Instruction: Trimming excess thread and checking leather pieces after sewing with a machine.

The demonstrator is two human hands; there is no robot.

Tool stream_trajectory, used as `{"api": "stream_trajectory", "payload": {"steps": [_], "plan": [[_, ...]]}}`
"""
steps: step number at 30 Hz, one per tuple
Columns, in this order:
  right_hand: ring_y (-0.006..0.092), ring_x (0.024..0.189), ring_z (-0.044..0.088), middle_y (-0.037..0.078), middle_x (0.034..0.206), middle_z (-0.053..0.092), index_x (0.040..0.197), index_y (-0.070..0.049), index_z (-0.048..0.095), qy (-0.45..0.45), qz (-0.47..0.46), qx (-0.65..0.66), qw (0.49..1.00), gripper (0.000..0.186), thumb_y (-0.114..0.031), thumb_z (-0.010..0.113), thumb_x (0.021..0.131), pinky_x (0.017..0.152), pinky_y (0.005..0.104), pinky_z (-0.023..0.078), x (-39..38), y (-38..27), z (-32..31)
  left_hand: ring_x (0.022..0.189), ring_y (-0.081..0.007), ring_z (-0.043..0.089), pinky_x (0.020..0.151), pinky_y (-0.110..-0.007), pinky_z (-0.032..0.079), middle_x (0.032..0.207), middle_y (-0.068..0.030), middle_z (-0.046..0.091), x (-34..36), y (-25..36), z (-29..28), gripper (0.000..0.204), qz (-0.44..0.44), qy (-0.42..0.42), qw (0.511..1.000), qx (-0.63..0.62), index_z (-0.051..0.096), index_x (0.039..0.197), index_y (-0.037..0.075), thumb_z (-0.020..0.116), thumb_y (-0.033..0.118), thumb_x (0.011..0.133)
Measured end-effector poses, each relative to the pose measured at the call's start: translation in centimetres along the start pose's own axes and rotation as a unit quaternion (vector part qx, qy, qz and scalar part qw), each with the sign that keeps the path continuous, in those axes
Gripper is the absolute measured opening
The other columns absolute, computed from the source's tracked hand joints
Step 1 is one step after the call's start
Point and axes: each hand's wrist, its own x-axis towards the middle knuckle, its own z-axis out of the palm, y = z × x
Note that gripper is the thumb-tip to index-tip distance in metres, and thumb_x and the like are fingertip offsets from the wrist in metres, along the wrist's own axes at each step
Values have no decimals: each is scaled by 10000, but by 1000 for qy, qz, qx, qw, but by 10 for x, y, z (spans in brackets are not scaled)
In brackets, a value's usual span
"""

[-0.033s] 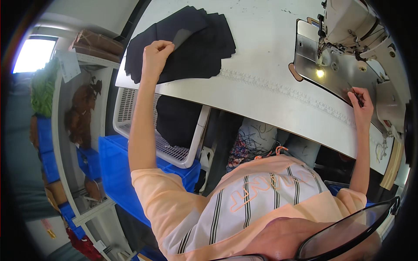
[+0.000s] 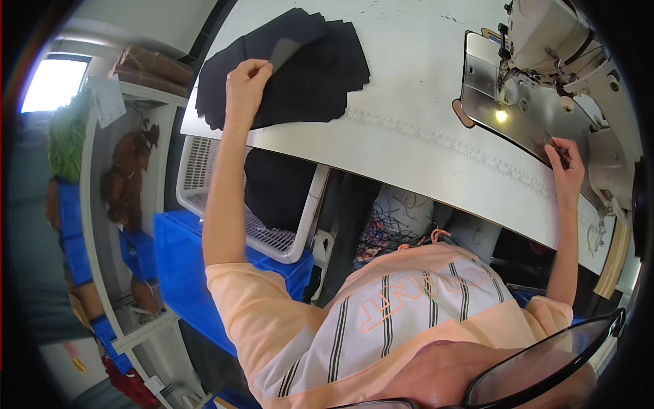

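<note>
A fanned pile of black fabric pieces (image 2: 306,88) lies on the far left of the white table. My left hand (image 2: 245,88) is closed in a pinch at the pile's left side, holding the edge of the top piece. That edge is folded back, and its greyer underside (image 2: 283,53) shows. At the right, beside the sewing machine's metal plate (image 2: 504,123), my right hand (image 2: 567,170) is closed around a small dark tool (image 2: 563,161) with a thin tip; its exact kind is mostly hidden by the fingers.
The sewing machine (image 2: 552,41) stands at the right with its lamp lit. A printed ruler scale (image 2: 443,138) runs along the white table (image 2: 402,82). Below the left edge, a white plastic basket (image 2: 293,249) with black fabric rests on a blue crate (image 2: 184,273). Shelving (image 2: 99,225) stands farther left.
My left hand has shifted very slightly, and the turned-back fabric edge shows a little more of its underside. The right hand stays in place.
</note>
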Motion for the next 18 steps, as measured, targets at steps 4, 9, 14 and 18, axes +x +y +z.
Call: {"api": "stream_trajectory", "payload": {"steps": [4, 9, 14, 18], "plan": [[49, 714, 468, -27, 835, 532, 1080, -53, 620, -39, -73, 42, 996, 289, -47, 701, 802, 668, 171, 373, 1, -30, 29, 933, -260, 606, 765, -342, 496, 983, -86, 651, -62, 62, 63, 100, 277, 1, 959, 57, 647, 907, 47, 607, 71, 818], [84, 675, 437, 0, 760, 436, 1215, -85, 605, -211, -233, 6, 949, 455, 25, 682, 781, 601, 200, 341, -9, -120, 84, 937, -220, 601, 753, -328, 503, 964, -77, 610, -198, 141, 109, 189, 391, -21, 918, -62, 569, 816, 69, 656, 232, 776], [101, 712, 549, 43, 837, 550, 1195, -80, 610, -248, -252, -51, 934, 410, 70, 625, 814, 668, 211, 406, -11, -90, 91, 574, -243, 601, 525, -334, 467, 645, -110, 623, -269, 41, -51, 179, -120, 201, 968, 90, 676, 778, 59, 711, 234, 795], [117, 829, 636, 68, 951, 633, 1194, -78, 608, -277, -229, 7, 933, 397, 83, 596, 832, 777, 195, 430, -10, -87, 89, 870, -312, 619, 658, -380, 491, 1020, -144, 628, -451, -106, -189, 437, -432, 141, 742, 493, 649, 1009, 49, 747, 383, 746]]}}
